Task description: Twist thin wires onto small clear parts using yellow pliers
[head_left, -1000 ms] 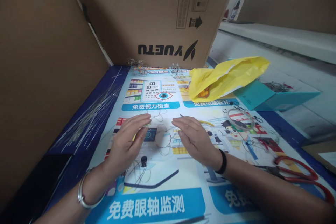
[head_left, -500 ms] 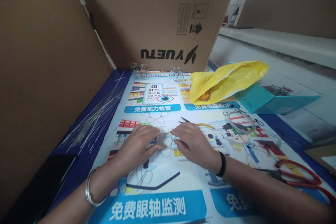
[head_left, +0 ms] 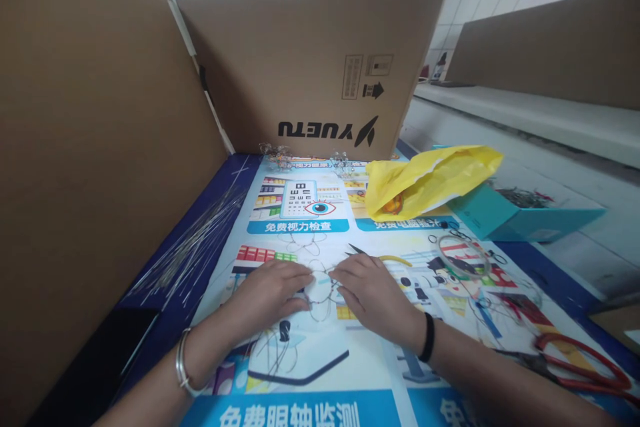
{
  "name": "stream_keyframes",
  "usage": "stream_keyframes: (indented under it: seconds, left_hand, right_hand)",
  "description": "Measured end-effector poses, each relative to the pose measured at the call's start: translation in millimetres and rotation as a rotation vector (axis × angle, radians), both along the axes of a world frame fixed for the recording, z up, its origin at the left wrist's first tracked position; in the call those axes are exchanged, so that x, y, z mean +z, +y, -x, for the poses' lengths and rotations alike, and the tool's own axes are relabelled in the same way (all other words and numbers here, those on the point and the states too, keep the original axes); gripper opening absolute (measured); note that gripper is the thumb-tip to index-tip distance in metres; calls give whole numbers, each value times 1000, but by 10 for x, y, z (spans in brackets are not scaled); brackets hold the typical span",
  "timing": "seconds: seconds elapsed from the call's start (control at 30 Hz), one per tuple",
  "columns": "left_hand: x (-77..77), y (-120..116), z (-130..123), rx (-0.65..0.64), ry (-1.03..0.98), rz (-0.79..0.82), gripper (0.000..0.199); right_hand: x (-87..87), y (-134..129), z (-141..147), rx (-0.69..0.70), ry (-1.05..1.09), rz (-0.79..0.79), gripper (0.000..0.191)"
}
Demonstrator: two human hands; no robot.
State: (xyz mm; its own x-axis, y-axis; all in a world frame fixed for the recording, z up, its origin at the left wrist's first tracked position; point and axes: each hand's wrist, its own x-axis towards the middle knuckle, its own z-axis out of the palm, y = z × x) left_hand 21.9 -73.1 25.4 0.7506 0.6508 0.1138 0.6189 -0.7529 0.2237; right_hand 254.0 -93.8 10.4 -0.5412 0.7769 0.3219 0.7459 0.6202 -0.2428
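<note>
Thin wire bent into petal-like loops [head_left: 320, 311] lies on the printed sheet [head_left: 365, 357] between my hands. My left hand [head_left: 267, 297], with a silver bangle at its wrist, has its fingertips pinched at the left side of the loops. On the right side, my right hand [head_left: 373, 293], with a black band at the wrist, pinches the same wire. A similar looped wire piece [head_left: 300, 243] rests just beyond them. More bent wires [head_left: 275, 353] lie nearer me, beside my left forearm. Dark pointed tips of a yellow-handled tool [head_left: 395, 259] show behind my right hand.
Loose straight wires [head_left: 187, 247] and a dark flat object [head_left: 100, 360] lie left. Cardboard panels [head_left: 300, 33] stand behind and left. A yellow bag [head_left: 435, 177], teal box [head_left: 530, 217], clear ring [head_left: 463, 257] and red-handled scissors [head_left: 583, 360] are at right.
The view has tilted up, so the sheet and objects appear lower and more wall shows above the cardboard. Both hands stay at the wire loops with little visible change.
</note>
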Motion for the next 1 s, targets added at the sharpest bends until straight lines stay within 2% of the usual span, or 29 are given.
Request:
stream_keyframes:
  seconds: [0.5, 0.87, 1.0]
  left_hand:
    - [-112, 220, -14, 170, -37, -74, 34]
    - [-112, 104, 81, 160, -201, 36, 43]
    - [-68, 110, 114, 190, -252, 71, 46]
  right_hand:
    - [-2, 332, 114, -74, -70, -7, 28]
    - [34, 139, 139, -50, 8, 58, 30]
    - [18, 152, 117, -4, 169, 18, 27]
